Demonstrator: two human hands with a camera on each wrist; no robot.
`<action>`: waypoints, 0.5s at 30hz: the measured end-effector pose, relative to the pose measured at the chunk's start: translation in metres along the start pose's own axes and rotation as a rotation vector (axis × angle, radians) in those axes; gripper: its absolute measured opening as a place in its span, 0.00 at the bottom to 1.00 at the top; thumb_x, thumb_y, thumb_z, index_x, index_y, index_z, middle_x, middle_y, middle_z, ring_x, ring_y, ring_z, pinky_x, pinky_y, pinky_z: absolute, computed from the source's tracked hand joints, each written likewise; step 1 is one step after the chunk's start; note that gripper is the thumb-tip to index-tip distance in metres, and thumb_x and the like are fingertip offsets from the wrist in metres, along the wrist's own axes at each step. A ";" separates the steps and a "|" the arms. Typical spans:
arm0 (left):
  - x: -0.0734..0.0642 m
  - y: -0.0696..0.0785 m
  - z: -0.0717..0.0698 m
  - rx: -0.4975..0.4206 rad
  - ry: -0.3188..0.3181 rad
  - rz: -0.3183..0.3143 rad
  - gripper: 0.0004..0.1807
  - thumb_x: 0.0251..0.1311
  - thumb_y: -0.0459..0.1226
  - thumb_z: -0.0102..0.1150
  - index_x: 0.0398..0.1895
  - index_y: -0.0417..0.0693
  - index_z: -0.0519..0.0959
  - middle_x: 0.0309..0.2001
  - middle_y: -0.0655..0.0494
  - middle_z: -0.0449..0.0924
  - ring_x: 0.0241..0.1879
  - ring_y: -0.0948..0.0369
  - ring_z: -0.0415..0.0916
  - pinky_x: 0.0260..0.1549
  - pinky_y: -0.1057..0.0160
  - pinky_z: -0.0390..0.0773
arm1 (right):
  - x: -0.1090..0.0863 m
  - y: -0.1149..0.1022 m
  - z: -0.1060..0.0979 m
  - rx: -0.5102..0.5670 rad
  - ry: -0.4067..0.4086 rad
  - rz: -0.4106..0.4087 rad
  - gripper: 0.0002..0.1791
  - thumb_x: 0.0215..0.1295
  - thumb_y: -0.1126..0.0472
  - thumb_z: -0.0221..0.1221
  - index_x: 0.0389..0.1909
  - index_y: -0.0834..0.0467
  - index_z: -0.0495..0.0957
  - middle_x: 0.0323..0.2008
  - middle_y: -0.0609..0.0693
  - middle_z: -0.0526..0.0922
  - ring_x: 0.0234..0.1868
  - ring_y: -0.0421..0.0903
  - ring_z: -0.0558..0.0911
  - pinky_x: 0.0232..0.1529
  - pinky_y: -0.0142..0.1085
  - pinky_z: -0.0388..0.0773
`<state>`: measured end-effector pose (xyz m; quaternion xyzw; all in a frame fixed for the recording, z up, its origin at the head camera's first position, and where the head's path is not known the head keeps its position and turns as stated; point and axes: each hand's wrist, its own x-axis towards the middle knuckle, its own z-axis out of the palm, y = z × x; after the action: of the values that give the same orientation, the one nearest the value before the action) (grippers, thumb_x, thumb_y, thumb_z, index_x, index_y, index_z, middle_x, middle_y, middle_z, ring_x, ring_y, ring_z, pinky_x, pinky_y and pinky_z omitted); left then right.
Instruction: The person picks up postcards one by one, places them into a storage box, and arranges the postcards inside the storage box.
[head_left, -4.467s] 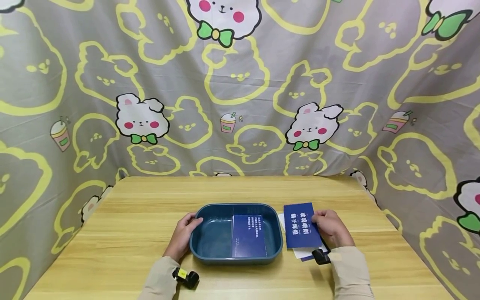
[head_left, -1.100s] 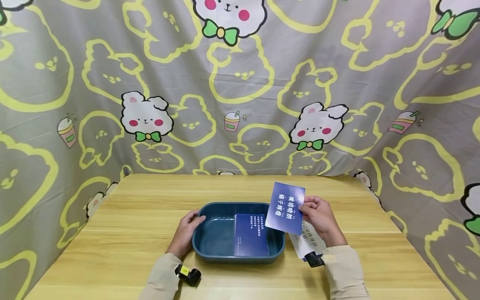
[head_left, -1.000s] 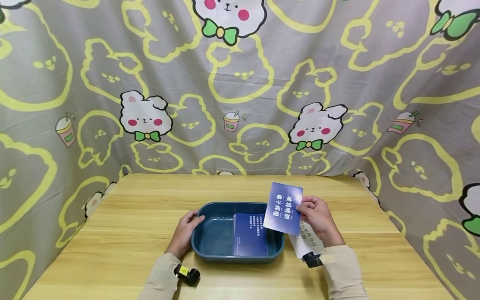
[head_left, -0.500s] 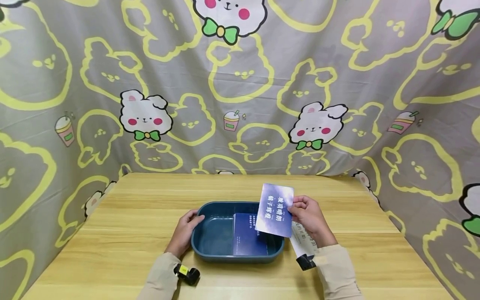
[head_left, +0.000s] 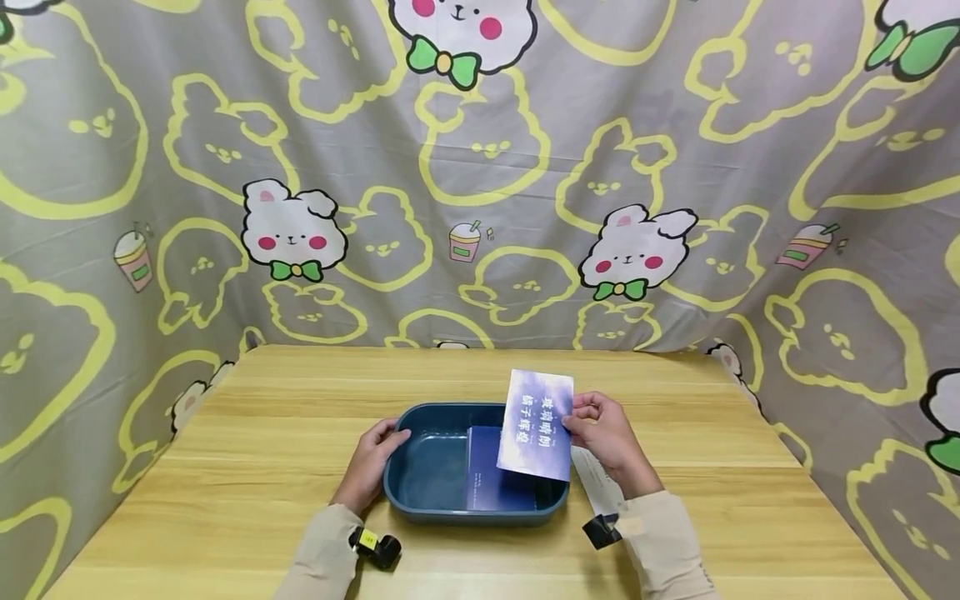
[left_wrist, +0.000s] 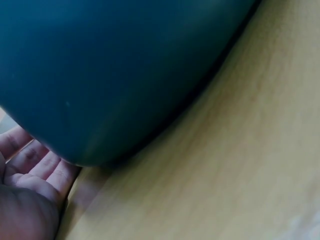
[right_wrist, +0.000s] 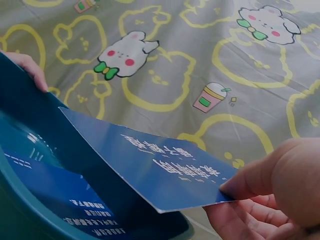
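My right hand (head_left: 606, 435) pinches a blue postcard (head_left: 536, 429) with white lettering between thumb and fingers, at the card's right edge. The card is tilted over the right end of a dark teal basin (head_left: 423, 483). Inside the basin's right half lies another blue card (head_left: 498, 493) with small white print, partly covered by the held one in the head view. My left hand (head_left: 367, 463) grips the basin's left end, thumb over the rim and fingers outside; the left wrist view shows those fingers (left_wrist: 42, 162) against the outer wall.
A white card (head_left: 595, 483) with dark writing lies on the wooden table (head_left: 247, 467) right of the basin, partly under my right forearm. Behind the table hangs a patterned curtain (head_left: 517, 287). Black wrist cameras (head_left: 377, 548) sit on both sleeves.
My right hand picked the blue postcard off the pile on the right and carried it left over the basin, baring the white card beneath. The left hand and basin have stayed nearly still.
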<state>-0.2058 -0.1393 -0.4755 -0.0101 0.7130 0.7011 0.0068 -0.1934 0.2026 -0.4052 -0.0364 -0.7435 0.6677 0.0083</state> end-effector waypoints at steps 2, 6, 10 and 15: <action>0.001 0.000 0.000 0.000 0.000 0.000 0.19 0.68 0.38 0.55 0.56 0.33 0.73 0.50 0.44 0.75 0.48 0.55 0.72 0.44 0.68 0.73 | -0.001 0.000 0.003 -0.006 -0.004 -0.008 0.14 0.60 0.78 0.57 0.47 0.72 0.67 0.30 0.53 0.72 0.26 0.42 0.76 0.28 0.35 0.79; 0.001 0.000 0.001 -0.001 0.000 0.006 0.19 0.68 0.38 0.56 0.55 0.32 0.73 0.49 0.44 0.75 0.47 0.55 0.72 0.44 0.67 0.74 | -0.001 0.002 0.008 -0.026 -0.011 -0.023 0.13 0.60 0.78 0.57 0.45 0.71 0.68 0.30 0.53 0.72 0.26 0.44 0.76 0.28 0.36 0.79; 0.001 -0.001 0.001 -0.008 0.003 0.002 0.19 0.68 0.37 0.55 0.55 0.32 0.73 0.49 0.44 0.75 0.47 0.55 0.72 0.44 0.66 0.74 | -0.002 0.003 0.016 -0.060 -0.026 -0.029 0.14 0.59 0.77 0.59 0.45 0.70 0.69 0.31 0.54 0.72 0.26 0.44 0.76 0.27 0.36 0.78; 0.000 -0.001 0.000 -0.013 0.002 0.005 0.19 0.68 0.37 0.56 0.55 0.33 0.74 0.49 0.44 0.75 0.47 0.55 0.73 0.44 0.66 0.74 | -0.003 0.003 0.023 -0.102 -0.027 -0.036 0.15 0.58 0.75 0.60 0.46 0.70 0.71 0.33 0.56 0.73 0.27 0.45 0.77 0.29 0.38 0.80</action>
<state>-0.2057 -0.1393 -0.4766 -0.0091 0.7086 0.7056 0.0044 -0.1917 0.1795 -0.4105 -0.0144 -0.7773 0.6290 0.0084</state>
